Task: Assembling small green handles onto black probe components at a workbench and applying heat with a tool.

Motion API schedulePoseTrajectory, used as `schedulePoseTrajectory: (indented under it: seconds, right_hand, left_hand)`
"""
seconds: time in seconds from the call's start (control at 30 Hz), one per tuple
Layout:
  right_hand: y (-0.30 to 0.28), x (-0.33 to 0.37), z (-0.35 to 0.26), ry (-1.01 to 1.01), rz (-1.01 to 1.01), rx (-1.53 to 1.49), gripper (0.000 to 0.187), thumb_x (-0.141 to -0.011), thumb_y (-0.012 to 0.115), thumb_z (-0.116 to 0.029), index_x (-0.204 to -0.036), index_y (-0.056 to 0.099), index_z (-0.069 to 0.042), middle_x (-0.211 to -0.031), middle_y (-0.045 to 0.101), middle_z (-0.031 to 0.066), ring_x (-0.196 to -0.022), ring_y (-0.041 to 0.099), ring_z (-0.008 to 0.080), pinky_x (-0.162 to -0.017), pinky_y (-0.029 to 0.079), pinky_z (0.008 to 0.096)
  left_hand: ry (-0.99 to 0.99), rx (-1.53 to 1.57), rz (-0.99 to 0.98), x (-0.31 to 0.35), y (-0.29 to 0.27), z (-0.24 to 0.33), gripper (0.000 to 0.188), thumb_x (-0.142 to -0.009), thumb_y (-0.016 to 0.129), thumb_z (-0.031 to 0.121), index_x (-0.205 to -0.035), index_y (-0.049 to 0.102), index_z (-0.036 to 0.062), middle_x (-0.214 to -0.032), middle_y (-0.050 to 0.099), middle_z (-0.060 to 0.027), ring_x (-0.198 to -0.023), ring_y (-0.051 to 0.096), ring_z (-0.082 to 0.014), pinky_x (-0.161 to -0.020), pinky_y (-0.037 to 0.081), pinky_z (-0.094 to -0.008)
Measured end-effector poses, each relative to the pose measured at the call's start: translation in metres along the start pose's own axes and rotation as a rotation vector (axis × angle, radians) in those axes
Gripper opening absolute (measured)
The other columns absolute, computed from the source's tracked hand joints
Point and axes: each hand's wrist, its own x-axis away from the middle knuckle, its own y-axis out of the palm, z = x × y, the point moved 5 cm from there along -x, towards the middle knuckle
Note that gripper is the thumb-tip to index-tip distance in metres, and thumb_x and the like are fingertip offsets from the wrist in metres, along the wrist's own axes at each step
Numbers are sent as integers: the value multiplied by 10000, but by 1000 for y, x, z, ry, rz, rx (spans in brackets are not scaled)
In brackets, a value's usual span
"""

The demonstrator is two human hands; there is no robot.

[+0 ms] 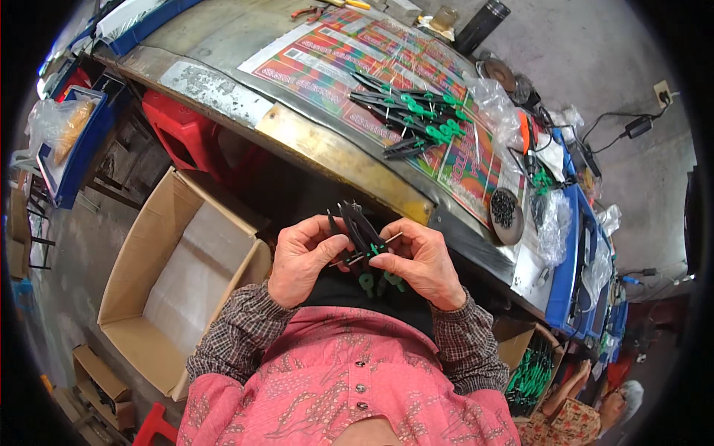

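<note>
In front of my body I hold a small bundle of black pointed pieces with green ends (362,232), their dark tips pointing away from me. My left hand (305,259) is closed around the bundle's left side, thumb and fingers pinching a black piece. My right hand (422,264) pinches the right side near the green parts. A thin pale stick (394,237) crosses the bundle by my right fingers. More such black and green pieces (413,111) lie piled on the table beyond my hands. Their exact kind I cannot make out.
The table (335,160) has a worn metal edge and printed sheets. A round dish (508,232) of small black parts stands at right, near blue trays (569,275). An open cardboard box (134,256) is at left, a red stool (175,130) behind it. Another person (573,416) sits lower right.
</note>
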Motion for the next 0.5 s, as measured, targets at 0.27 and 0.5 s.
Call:
schedulePoseTrajectory:
  seconds: [0.27,0.5]
  right_hand:
    - [18,16,7,-50,-13,199,278,-765,750,-78,-962,582,24,-704,575,51,-587,536,70,-531,424,232]
    - [21,15,3,-214,51,268,180,-828,688,-96,-925,616,37,-776,594,80,-677,578,88,-564,453,246]
  left_hand:
    - [-28,-18,-62,12,7,-8,126,-904,644,81,-983,632,-16,-830,637,-25,-706,571,-64,-630,489,-217]
    - [-40,-106,-120,17,6,-14,122,-907,634,77,-984,625,-17,-833,637,-20,-720,572,-62,-642,492,-214]
